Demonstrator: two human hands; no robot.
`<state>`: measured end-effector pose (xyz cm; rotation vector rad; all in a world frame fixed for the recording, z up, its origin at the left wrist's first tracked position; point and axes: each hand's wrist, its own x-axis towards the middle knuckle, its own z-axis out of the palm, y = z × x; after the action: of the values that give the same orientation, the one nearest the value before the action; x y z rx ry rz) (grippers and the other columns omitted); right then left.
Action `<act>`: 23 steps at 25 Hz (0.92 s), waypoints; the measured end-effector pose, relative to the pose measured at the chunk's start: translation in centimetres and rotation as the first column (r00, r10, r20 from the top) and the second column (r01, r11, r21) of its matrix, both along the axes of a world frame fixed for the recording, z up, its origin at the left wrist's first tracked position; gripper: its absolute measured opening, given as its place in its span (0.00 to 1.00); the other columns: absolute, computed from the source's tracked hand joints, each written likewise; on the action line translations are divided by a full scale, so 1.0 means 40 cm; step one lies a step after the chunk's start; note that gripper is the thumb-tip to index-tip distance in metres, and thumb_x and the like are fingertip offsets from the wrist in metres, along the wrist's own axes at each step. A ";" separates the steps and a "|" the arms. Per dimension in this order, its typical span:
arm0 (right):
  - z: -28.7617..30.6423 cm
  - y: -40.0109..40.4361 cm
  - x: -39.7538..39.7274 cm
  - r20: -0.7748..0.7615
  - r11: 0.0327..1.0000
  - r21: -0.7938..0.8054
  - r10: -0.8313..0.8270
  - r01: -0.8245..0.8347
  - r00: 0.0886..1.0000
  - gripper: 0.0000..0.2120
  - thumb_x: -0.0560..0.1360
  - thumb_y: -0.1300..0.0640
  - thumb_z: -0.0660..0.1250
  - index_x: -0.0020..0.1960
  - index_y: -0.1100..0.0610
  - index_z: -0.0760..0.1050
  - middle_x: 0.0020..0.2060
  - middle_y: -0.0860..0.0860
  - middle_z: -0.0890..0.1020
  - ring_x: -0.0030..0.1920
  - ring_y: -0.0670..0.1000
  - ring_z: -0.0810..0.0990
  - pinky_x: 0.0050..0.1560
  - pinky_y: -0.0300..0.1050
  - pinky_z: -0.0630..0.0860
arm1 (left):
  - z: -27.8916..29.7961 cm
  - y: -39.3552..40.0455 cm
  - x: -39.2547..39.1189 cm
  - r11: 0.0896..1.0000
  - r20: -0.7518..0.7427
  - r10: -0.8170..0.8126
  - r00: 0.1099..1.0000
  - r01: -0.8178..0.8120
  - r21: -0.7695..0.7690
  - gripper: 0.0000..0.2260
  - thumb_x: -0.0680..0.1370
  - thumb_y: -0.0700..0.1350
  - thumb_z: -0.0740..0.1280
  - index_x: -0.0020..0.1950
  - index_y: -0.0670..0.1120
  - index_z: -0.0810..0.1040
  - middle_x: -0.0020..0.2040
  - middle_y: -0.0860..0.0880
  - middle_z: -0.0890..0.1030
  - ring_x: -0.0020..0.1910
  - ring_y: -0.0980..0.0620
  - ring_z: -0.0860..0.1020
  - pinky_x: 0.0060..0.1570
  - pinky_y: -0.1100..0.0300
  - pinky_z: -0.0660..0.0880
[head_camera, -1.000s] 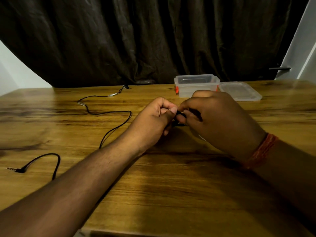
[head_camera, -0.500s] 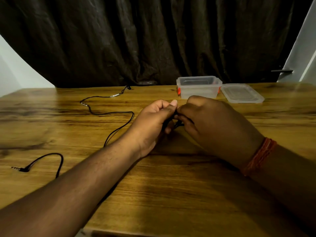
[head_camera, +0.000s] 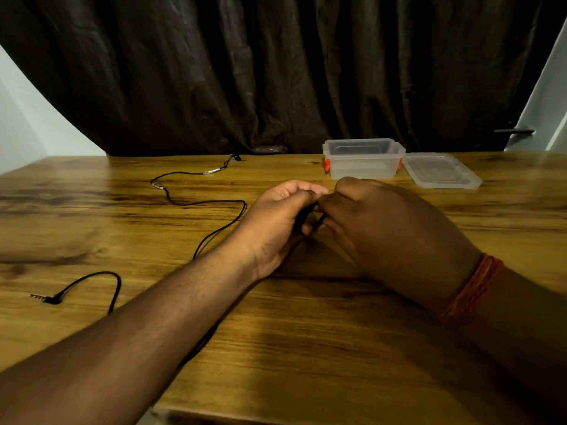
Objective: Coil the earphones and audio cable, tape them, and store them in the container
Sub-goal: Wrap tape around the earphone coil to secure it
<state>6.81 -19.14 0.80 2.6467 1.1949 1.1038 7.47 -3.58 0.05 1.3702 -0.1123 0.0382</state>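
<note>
One black cable (head_camera: 196,204), one clear container (head_camera: 363,159) and one lid (head_camera: 441,170) lie on the desk (head_camera: 306,332) in front of me. Both my forearms reach in from the near edge and meet over the middle of the desk. My left hand (head_camera: 276,222) lies on its side with the thumb on top and the fingers (head_camera: 308,227) curled, gripping a dark bunch of the cable. My right hand (head_camera: 389,228) comes in palm down, knuckles raised, its fingertips pinching the same dark bit right against my left thumb — the two hands touch there. How many turns sit inside my grip I cannot tell; my hands hide them. A red thread band (head_camera: 472,286) circles my right wrist.

From my left hand the cable runs out toward the left edge, bends, then snakes toward the far edge, where a small dark end (head_camera: 236,157) lies close to the curtain (head_camera: 276,72). Another stretch passes under my left forearm and loops out near the left edge, ending in an angled plug (head_camera: 46,299) whose tip points left. The container stands open near the far edge, right of centre, long side along that edge, with orange clips at its ends. The lid lies flat just beside it on the right.
</note>
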 end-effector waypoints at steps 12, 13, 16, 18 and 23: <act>0.018 -0.010 -0.012 -0.121 0.985 0.132 0.128 -0.112 0.984 0.11 0.76 0.50 0.61 0.51 0.53 0.79 0.42 0.50 0.80 0.37 0.53 0.80 0.32 0.48 0.77 | 0.001 0.005 0.003 0.986 0.214 0.040 0.976 -0.073 0.149 0.05 0.82 0.40 0.61 0.49 0.46 0.76 0.33 0.53 0.79 0.28 0.57 0.70 0.26 0.66 0.67; 0.017 -0.010 -0.013 -0.144 0.980 0.142 0.158 -0.138 0.977 0.11 0.76 0.48 0.61 0.50 0.52 0.79 0.42 0.49 0.80 0.37 0.51 0.80 0.32 0.46 0.76 | 0.002 0.006 0.003 0.986 0.226 0.050 0.973 -0.084 0.144 0.05 0.82 0.41 0.61 0.49 0.46 0.76 0.32 0.54 0.79 0.27 0.57 0.69 0.27 0.66 0.66; 0.023 -0.023 -0.004 -0.189 0.930 0.347 0.198 -0.123 0.962 0.09 0.77 0.46 0.63 0.50 0.50 0.78 0.42 0.45 0.78 0.39 0.45 0.76 0.35 0.39 0.72 | 0.009 0.012 0.000 0.989 0.281 0.032 0.959 -0.072 0.131 0.05 0.82 0.40 0.60 0.50 0.46 0.75 0.30 0.54 0.80 0.25 0.58 0.67 0.27 0.66 0.65; 0.030 -0.047 0.017 -0.250 0.805 0.589 0.264 -0.070 0.932 0.10 0.74 0.48 0.68 0.53 0.50 0.75 0.46 0.45 0.76 0.43 0.45 0.77 0.40 0.39 0.76 | 0.013 0.016 -0.004 0.991 0.306 -0.022 0.952 -0.021 0.135 0.05 0.82 0.41 0.60 0.51 0.45 0.74 0.34 0.50 0.83 0.25 0.57 0.67 0.29 0.66 0.66; 0.011 -0.064 0.047 -0.593 0.767 0.642 0.490 0.008 0.638 0.24 0.70 0.55 0.75 0.63 0.47 0.71 0.58 0.42 0.77 0.63 0.42 0.75 0.62 0.53 0.75 | 0.018 0.022 -0.018 0.970 0.355 -0.121 0.927 0.036 0.238 0.05 0.82 0.41 0.59 0.52 0.47 0.74 0.36 0.48 0.83 0.26 0.57 0.69 0.28 0.66 0.68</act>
<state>8.69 -21.71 1.23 3.7479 1.5793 0.3783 6.76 -2.71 0.78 1.5757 -0.5011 0.2213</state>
